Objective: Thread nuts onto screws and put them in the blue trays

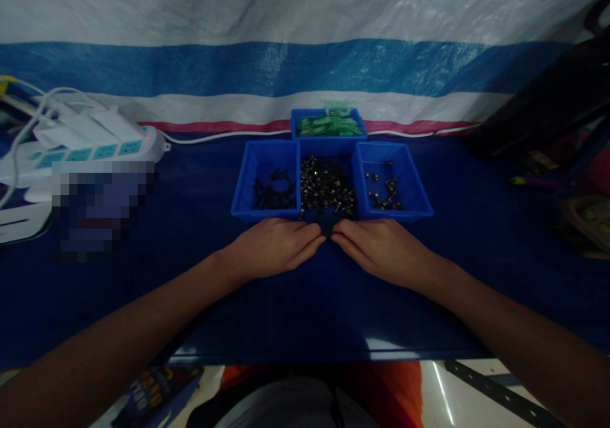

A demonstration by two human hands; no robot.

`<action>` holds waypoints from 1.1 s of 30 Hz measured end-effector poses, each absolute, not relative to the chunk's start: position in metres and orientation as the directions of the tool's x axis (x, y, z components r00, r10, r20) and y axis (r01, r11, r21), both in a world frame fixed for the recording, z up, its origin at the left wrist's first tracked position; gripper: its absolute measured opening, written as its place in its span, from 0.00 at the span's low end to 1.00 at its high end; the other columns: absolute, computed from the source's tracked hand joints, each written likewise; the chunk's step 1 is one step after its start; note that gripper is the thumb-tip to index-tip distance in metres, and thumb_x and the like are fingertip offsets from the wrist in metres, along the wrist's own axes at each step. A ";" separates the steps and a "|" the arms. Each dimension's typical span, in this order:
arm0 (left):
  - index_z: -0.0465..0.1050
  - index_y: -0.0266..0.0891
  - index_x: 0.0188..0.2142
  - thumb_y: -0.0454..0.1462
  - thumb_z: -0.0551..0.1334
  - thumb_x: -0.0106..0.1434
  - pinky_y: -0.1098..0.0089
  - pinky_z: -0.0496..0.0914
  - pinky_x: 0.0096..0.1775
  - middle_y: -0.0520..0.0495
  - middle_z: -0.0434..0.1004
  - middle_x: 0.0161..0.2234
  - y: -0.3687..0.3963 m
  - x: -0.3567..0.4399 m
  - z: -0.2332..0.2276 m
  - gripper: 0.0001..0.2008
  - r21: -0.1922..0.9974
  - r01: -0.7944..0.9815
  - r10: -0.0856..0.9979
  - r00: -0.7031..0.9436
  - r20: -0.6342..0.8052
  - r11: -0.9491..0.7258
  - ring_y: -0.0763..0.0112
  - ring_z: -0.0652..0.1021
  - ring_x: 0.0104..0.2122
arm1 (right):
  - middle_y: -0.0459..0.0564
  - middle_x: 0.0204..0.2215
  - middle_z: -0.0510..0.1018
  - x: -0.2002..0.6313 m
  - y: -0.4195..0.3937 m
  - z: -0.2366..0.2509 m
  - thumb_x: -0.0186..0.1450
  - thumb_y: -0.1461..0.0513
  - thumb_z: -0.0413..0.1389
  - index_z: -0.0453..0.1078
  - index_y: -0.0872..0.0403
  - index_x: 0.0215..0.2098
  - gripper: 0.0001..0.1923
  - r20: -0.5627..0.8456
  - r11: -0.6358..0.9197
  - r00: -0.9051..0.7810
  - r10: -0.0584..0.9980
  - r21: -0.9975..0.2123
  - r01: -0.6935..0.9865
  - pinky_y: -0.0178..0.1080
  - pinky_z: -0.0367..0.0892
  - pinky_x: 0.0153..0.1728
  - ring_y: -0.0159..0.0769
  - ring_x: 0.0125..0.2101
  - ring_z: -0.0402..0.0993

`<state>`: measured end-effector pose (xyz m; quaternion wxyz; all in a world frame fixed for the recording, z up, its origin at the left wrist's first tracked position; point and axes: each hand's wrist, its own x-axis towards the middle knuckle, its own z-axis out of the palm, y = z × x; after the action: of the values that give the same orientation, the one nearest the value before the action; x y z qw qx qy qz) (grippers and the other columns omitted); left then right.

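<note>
My left hand [274, 248] and my right hand [386, 250] rest on the blue table, facing each other with a narrow gap between them. Both have their fingers pressed together in a pinch; anything held is too small or hidden to see. Just beyond the fingertips lies a heap of small dark and shiny metal parts, perhaps screws [326, 183]. Left of the heap, a blue bin [242, 177] contains black screw-like pieces [275, 194]. The blue bin [418, 177] on the right has a few small metal parts [391, 190] in it.
Behind the heap stands another blue bin [294, 126] with green plastic packets [328, 124]. A white power strip [150, 145] with plugs and cables sits at the left. A large black object [538, 101] and a shallow container [579, 215] are at the right. Striped sheeting [267, 66] hangs behind.
</note>
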<state>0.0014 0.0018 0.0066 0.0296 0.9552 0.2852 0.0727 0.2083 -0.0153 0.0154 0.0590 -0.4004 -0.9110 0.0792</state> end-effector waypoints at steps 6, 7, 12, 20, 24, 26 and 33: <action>0.65 0.36 0.34 0.40 0.46 0.66 0.75 0.66 0.27 0.51 0.71 0.26 0.002 -0.001 0.004 0.13 0.106 0.520 0.531 0.833 0.157 -0.847 0.74 0.74 0.26 | 0.47 0.24 0.72 0.207 -0.016 0.015 0.68 0.58 0.38 0.63 0.55 0.35 0.15 0.026 0.653 -0.661 0.750 -0.185 0.734 0.34 0.55 0.26 0.31 0.25 0.69; 0.65 0.36 0.35 0.40 0.46 0.66 0.75 0.67 0.27 0.51 0.71 0.26 0.002 -0.001 0.004 0.13 0.108 0.519 0.530 0.833 0.162 -0.848 0.74 0.74 0.26 | 0.47 0.24 0.72 0.207 -0.015 0.015 0.68 0.58 0.38 0.63 0.55 0.34 0.15 0.025 0.651 -0.658 0.752 -0.183 0.737 0.34 0.55 0.26 0.31 0.25 0.69; 0.65 0.36 0.36 0.38 0.45 0.67 0.75 0.67 0.28 0.51 0.71 0.26 0.001 0.000 0.004 0.13 0.107 0.521 0.532 0.829 0.172 -0.847 0.75 0.74 0.26 | 0.47 0.24 0.72 0.208 -0.015 0.016 0.68 0.57 0.38 0.63 0.55 0.33 0.15 0.020 0.659 -0.667 0.745 -0.175 0.732 0.34 0.54 0.26 0.30 0.24 0.69; 0.66 0.35 0.35 0.39 0.45 0.67 0.75 0.68 0.29 0.50 0.70 0.26 0.000 0.000 0.005 0.14 0.120 0.513 0.526 0.826 0.202 -0.850 0.75 0.73 0.27 | 0.45 0.23 0.71 0.208 -0.015 0.016 0.68 0.58 0.40 0.62 0.56 0.31 0.15 0.057 0.698 -0.704 0.708 -0.212 0.684 0.34 0.53 0.25 0.28 0.23 0.67; 0.66 0.37 0.39 0.40 0.48 0.66 0.76 0.68 0.29 0.50 0.70 0.30 -0.001 0.000 0.005 0.12 0.093 0.482 0.488 0.829 0.275 -0.871 0.75 0.73 0.29 | 0.45 0.23 0.70 0.208 -0.015 0.015 0.69 0.58 0.38 0.61 0.56 0.30 0.16 0.063 0.713 -0.719 0.692 -0.219 0.666 0.34 0.54 0.25 0.28 0.22 0.66; 0.65 0.37 0.41 0.39 0.48 0.66 0.76 0.69 0.29 0.50 0.71 0.31 -0.001 -0.001 0.005 0.11 0.078 0.458 0.460 0.839 0.290 -0.885 0.75 0.73 0.30 | 0.45 0.23 0.70 0.208 -0.015 0.015 0.69 0.58 0.38 0.61 0.56 0.30 0.16 0.061 0.725 -0.732 0.678 -0.220 0.653 0.33 0.54 0.25 0.28 0.23 0.66; 0.65 0.37 0.43 0.36 0.48 0.66 0.75 0.70 0.34 0.49 0.72 0.34 0.000 -0.003 0.007 0.11 0.061 0.402 0.402 0.871 0.282 -0.914 0.76 0.73 0.33 | 0.45 0.24 0.71 0.209 -0.015 0.015 0.68 0.59 0.40 0.62 0.55 0.30 0.15 0.045 0.729 -0.743 0.668 -0.240 0.641 0.33 0.57 0.27 0.29 0.25 0.68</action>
<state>-0.0026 0.0005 0.0073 0.0000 0.9672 0.2079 0.1460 0.2087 -0.0149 0.0150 0.0641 -0.3530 -0.9275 0.1048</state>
